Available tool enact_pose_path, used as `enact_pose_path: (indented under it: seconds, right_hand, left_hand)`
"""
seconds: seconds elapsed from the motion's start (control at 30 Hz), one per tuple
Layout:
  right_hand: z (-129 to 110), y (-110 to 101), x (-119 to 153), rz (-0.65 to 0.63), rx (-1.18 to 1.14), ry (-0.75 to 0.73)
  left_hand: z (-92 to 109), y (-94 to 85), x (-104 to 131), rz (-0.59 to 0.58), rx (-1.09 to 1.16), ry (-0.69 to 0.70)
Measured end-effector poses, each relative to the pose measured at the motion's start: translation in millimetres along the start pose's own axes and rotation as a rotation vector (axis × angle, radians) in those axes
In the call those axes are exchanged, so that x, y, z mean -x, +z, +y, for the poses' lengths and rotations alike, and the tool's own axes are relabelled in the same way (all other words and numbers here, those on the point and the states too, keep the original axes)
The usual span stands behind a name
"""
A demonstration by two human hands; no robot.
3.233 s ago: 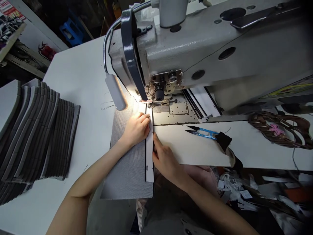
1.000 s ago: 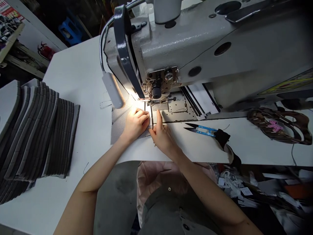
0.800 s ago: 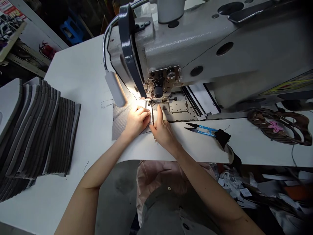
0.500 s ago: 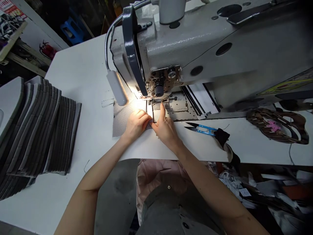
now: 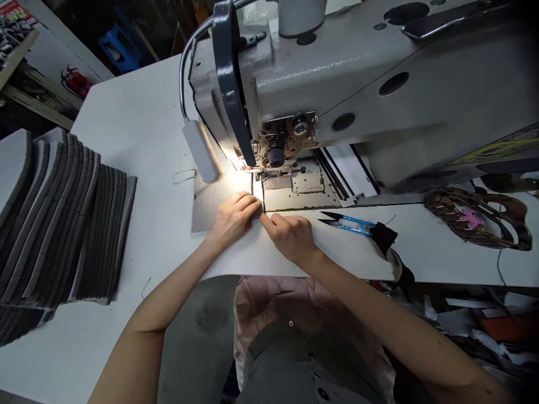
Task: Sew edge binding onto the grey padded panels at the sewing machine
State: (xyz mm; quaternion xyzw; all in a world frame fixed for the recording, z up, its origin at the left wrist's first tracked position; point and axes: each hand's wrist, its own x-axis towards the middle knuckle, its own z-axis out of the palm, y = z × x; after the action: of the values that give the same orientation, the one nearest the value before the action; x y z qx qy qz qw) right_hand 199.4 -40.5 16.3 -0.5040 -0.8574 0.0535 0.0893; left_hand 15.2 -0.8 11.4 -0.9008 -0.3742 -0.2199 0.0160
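A piece of grey mesh fabric (image 5: 206,205) lies on the white table under the lit needle area of the sewing machine (image 5: 295,73). My left hand (image 5: 236,216) rests on the fabric's right part, its fingers bent together and gripping the near edge. Just right of it, my right hand (image 5: 290,234) has its fingers curled in, with thumb and fingertip pinched at the fabric's near right corner. The presser foot (image 5: 254,169) sits at the fabric's right edge, beyond both hands. What lies between the fingertips is partly hidden.
On the left stands a thick stack of grey sewn pieces (image 5: 63,219). Blue thread snips (image 5: 353,224) lie right of my right hand, with a brown hair clip (image 5: 475,219) farther right. A small lamp (image 5: 200,151) hangs left of the needle. Loose thread (image 5: 146,287) lies near my left forearm.
My right index finger, stretched toward the machine's plate before, is now curled back, and the right hand has drawn slightly nearer to me. My left hand stays on the fabric.
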Motion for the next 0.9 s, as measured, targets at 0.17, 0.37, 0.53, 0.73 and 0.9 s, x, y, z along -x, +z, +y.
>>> enact_pose_path:
  seconds: [0.17, 0.37, 0.53, 0.73, 0.9]
  right_hand:
    - [2, -11, -14, -0.161, -0.036, 0.043]
    - [7, -16, -27, -0.221, -0.052, 0.092]
    - [10, -15, -38, -0.234, -0.039, 0.110]
    - [13, -13, -51, -0.227, -0.035, 0.138]
    - [14, -9, -52, -0.218, -0.034, 0.132]
  left_hand:
    - [-10, 5.7, -6, -0.014, -0.031, -0.023]
    - [-22, 10.9, -15, -0.049, -0.043, -0.072]
    - [-29, 14.6, -21, -0.027, -0.084, -0.087]
    - [-31, 8.5, -19, -0.035, -0.075, -0.063]
    - [-41, 10.9, -16, 0.016, 0.014, -0.036]
